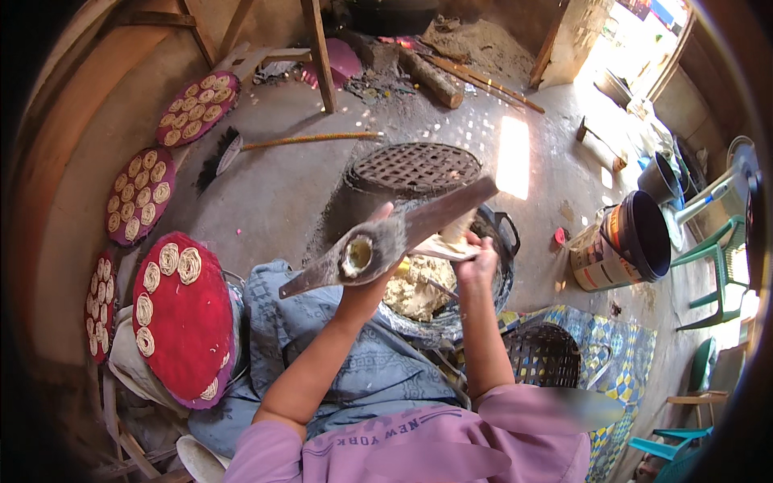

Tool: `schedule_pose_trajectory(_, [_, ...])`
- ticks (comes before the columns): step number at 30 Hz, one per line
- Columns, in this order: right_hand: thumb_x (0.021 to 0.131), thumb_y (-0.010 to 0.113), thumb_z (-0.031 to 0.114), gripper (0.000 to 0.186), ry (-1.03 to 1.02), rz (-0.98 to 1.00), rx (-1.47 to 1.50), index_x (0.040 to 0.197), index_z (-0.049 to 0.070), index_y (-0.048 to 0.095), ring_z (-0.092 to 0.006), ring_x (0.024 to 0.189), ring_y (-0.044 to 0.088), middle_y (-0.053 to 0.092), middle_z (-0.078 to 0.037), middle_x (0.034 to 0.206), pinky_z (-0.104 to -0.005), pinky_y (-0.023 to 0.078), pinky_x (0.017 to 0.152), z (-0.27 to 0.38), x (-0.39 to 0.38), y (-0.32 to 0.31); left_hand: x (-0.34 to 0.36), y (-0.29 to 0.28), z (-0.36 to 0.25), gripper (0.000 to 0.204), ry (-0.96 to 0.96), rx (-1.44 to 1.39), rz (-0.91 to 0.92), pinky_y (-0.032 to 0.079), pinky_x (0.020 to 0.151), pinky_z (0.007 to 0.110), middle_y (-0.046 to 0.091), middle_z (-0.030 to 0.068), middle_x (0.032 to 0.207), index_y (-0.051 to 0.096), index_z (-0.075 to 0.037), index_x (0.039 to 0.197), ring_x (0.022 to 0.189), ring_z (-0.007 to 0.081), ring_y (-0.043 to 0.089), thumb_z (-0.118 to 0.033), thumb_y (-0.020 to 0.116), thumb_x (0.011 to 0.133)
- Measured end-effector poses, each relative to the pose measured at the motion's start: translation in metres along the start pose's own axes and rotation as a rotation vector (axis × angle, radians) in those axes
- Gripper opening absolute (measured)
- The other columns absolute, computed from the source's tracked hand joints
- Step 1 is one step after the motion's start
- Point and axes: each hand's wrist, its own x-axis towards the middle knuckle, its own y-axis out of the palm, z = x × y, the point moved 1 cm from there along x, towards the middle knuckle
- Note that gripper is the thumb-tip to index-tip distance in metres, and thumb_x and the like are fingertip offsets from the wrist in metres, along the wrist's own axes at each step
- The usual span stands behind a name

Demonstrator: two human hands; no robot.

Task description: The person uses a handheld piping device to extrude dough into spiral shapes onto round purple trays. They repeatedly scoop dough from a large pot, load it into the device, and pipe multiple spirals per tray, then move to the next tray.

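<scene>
Wooden bar slants across left hand; right hand curls beside it.

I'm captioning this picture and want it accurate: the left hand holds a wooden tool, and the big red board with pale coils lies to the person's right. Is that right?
Not quite: the big red board with pale coils lies to the person's left, as the head view shows. The left hand does hold a wooden tool.

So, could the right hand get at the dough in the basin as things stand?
Probably yes: the right hand is over the basin, and the nearby dough lies largely uncovered. It seems to hold something pale, though, so it might need freeing first.
</scene>
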Motion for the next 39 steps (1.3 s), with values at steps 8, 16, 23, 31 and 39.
schedule_pose_trajectory(8, [0.089,0.053,0.040,0.045,-0.476,0.326,-3.042,0.113,0.002,0.059,-0.0334,0.101,0.064,0.064,-0.025,0.109,-0.0528,0.041,0.095,-0.022,-0.012,-0.084,0.089,-0.026,-0.023,0.030,0.584,0.787,-0.110,0.043,0.096,0.036,0.065,0.0096,0.109,0.061,-0.001,0.113,0.104,0.0212,0.060,-0.008,0.068,0.086])
schedule_pose_trajectory(16, [0.096,0.041,0.022,0.029,-0.514,0.568,-2.858,0.098,0.003,0.063,-0.0333,0.077,0.069,0.070,-0.016,0.081,-0.0459,0.053,0.069,-0.032,-0.017,-0.059,0.111,-0.062,0.015,0.028,0.609,0.822,-0.190,0.045,0.091,0.034,0.066,0.0081,0.104,0.061,0.002,0.108,0.098,0.0192,0.062,-0.010,0.070,0.084])
schedule_pose_trajectory(23, [0.097,0.050,0.027,0.029,-0.116,0.604,-2.413,0.106,0.001,0.058,-0.0236,0.068,0.063,0.064,-0.013,0.076,-0.0391,0.048,0.062,0.064,-0.103,0.049,0.124,-0.103,-0.001,0.022,0.338,-0.208,-0.661,0.048,0.070,0.031,0.059,0.0032,0.082,0.062,0.001,0.094,0.076,0.0125,0.056,-0.020,0.064,0.088])
schedule_pose_trajectory(31, [0.100,0.053,0.024,0.033,0.134,0.639,-1.341,0.121,-0.001,0.056,-0.0029,0.049,0.039,0.046,0.005,0.067,-0.0199,0.029,0.041,0.007,-0.109,0.012,0.128,-0.096,-0.035,0.016,0.189,-0.510,-0.716,0.035,0.057,0.028,0.042,-0.0030,0.076,0.050,-0.012,0.083,0.064,0.0098,0.039,-0.023,0.062,0.086])
schedule_pose_trajectory(39, [0.101,0.050,0.025,0.025,0.065,0.642,-1.342,0.104,0.002,0.060,-0.0027,0.053,0.038,0.042,0.007,0.062,-0.0210,0.029,0.046,-0.037,-0.119,0.002,0.108,-0.086,0.000,0.016,0.568,0.381,-0.642,0.047,0.076,0.034,0.061,0.0074,0.089,0.060,-0.001,0.095,0.083,0.0176,0.058,-0.017,0.059,0.091])
